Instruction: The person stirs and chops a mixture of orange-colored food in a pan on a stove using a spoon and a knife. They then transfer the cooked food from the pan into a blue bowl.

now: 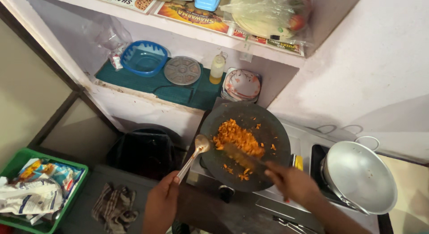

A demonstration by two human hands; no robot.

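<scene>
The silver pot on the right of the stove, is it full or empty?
Empty: the silver pot shows only bare shiny metal inside.

Around my flat dark pan (268,126) the room is tight: a low shelf (147,88) with a blue basket (144,58) overhangs at the upper centre, and the wall (371,68) closes the upper right. An aluminium pot (359,176) blocks the right side; at the lower left, above the cloth (114,205), my way is open.
</scene>
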